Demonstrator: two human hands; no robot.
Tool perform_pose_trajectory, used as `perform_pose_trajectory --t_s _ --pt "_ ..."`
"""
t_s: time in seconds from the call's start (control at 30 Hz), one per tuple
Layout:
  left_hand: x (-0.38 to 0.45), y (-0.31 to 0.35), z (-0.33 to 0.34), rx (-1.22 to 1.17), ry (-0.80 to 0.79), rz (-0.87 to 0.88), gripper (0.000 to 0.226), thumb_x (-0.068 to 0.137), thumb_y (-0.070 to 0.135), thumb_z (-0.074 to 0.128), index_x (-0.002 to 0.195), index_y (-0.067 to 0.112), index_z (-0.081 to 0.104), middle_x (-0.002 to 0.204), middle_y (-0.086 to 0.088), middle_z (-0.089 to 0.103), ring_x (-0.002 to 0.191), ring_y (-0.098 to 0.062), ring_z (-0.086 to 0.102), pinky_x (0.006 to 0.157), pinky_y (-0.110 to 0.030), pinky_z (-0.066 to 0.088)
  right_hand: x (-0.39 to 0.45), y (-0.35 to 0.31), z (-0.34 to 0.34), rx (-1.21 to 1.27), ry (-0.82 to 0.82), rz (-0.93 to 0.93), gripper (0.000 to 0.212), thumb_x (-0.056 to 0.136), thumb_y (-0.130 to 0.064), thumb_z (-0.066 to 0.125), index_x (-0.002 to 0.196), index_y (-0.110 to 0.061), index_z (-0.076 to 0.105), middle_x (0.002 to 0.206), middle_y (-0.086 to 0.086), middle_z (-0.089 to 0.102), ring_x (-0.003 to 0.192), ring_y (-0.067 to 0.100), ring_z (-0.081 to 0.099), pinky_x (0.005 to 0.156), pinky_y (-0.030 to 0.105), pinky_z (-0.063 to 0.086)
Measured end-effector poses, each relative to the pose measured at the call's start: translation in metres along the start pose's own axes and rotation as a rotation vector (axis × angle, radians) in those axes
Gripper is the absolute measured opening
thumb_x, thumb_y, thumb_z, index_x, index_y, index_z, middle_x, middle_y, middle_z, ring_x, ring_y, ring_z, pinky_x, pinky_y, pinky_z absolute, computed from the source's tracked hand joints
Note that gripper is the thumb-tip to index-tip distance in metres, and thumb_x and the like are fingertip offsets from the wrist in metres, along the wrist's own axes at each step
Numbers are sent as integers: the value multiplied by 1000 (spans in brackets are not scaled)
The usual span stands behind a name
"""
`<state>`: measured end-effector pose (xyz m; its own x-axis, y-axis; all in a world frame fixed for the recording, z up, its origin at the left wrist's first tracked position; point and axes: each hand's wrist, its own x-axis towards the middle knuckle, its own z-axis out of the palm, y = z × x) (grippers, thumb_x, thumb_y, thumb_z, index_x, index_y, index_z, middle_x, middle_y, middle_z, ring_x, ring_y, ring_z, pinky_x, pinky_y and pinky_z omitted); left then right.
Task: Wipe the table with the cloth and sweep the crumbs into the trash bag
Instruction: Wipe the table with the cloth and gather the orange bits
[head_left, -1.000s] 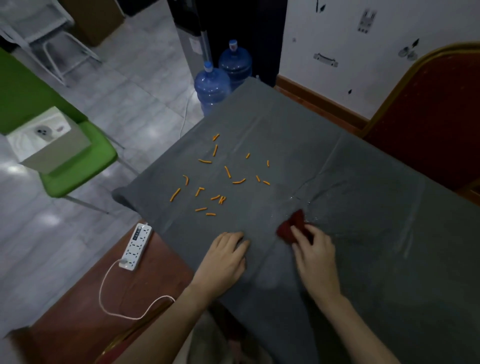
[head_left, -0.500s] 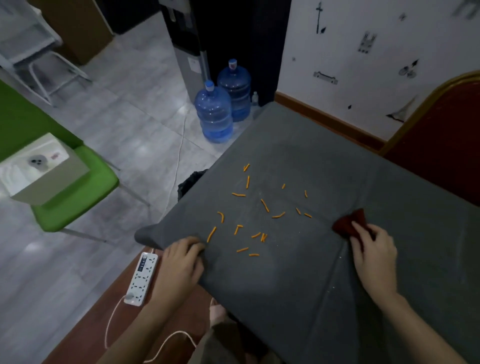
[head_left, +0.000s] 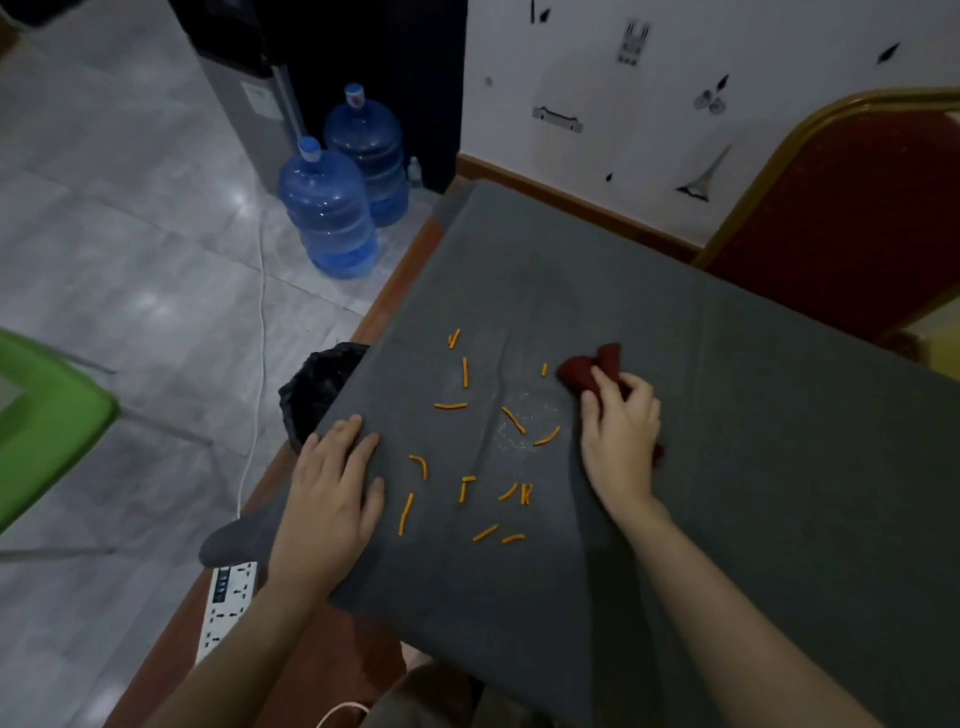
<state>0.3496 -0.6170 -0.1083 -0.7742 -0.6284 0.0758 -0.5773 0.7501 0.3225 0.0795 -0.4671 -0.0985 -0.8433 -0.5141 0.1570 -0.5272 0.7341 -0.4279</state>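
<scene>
crumpled red cloth (head_left: 592, 370) nearer crumbs (head_left: 470, 441)

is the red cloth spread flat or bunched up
Bunched up: the red cloth sits crumpled into a wad under the right hand, with folds poking out past the fingers.

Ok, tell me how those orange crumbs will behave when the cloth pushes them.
The orange crumbs look thin and light, so the red cloth should shift them easily. Being stick-shaped, some may roll or scatter. The grey tablecloth's creases might snag a few.

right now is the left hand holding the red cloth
No, the left hand lies flat on the grey table cover, while the right hand grips the red cloth.
</scene>
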Motion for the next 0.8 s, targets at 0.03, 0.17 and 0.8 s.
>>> perform_pose_trajectory --t_s 0.03,0.17,0.8 --pt "1 0 -1 -8 2 -2 46 93 31 41 129 5 53 143 -15 46 134 -29 40 117 -48 23 -6 -8 2 8 -23 -25 34 95 -20 55 128 -13 61 124 18 51 107 36 49 96 44 39" --pt "0 2 -3 -18 -13 -16 46 91 29 41 128 5 54 143 -16 46 134 -30 41 115 -49 27 -38 -29 3 30 -119 -188 33 95 -22 55 128 -17 61 124 12 52 107 28 50 94 41 43" --pt "1 0 0 -22 -28 -13 45 91 27 45 129 5 54 146 -14 44 138 -28 38 118 -46 22 -11 39 -22 -125 3 -6 29 95 -15 55 123 -11 62 119 21 53 103 39 52 90 46 41"
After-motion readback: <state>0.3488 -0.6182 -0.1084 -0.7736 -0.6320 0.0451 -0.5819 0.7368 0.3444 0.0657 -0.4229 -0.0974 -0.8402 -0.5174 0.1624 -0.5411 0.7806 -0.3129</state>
